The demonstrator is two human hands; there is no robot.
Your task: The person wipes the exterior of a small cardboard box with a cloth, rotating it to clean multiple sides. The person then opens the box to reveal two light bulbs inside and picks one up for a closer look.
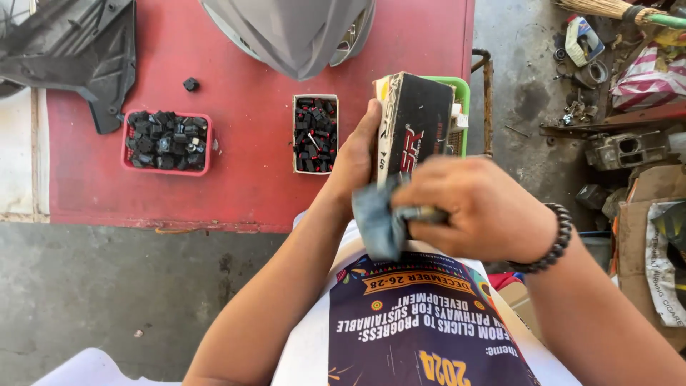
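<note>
My left hand (355, 159) grips a black and cream cardboard box (416, 123) by its left side and holds it upright above the edge of the red table (243, 71). My right hand (480, 207), with a dark bead bracelet at the wrist, is closed on a grey-blue cloth (379, 223) and a small metal part just below the box. The cloth hangs down over my printed shirt. What the box holds is hidden.
On the red table stand a pink tray (166, 141) of several small black parts, a white box (315, 134) of black and red parts, and a green basket (461, 107). Grey scooter panels (293, 32) lie at the back. Metal clutter and cardboard fill the floor at right.
</note>
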